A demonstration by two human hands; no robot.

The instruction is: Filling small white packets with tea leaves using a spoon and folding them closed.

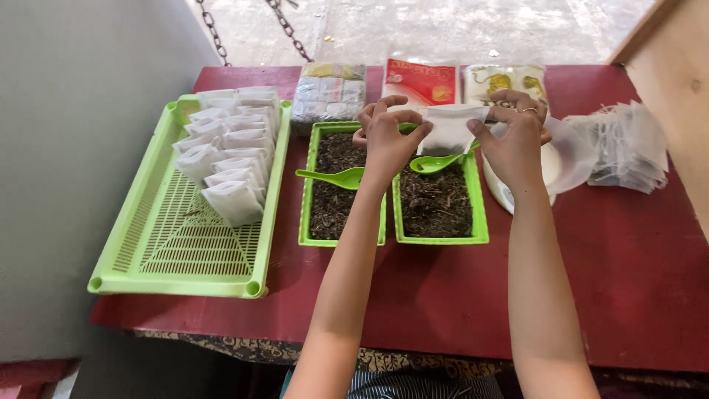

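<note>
My left hand [388, 139] and my right hand [513, 137] hold a small white paper sachet [450, 129] between them, above two green trays of dark dried leaves. The left tray [304, 214] has a green plastic spoon [334, 176] lying across it. In the right tray [480, 214] a second green spoon [436, 162] rests just under the sachet. A ring is on a finger of my right hand.
A large green slotted tray [177, 258] at the left holds several filled white sachets [229, 151]. Packets [421, 80] lie along the far edge of the red table [628, 295]. A white container [550, 166] and a pile of empty sachets [628, 148] sit at the right.
</note>
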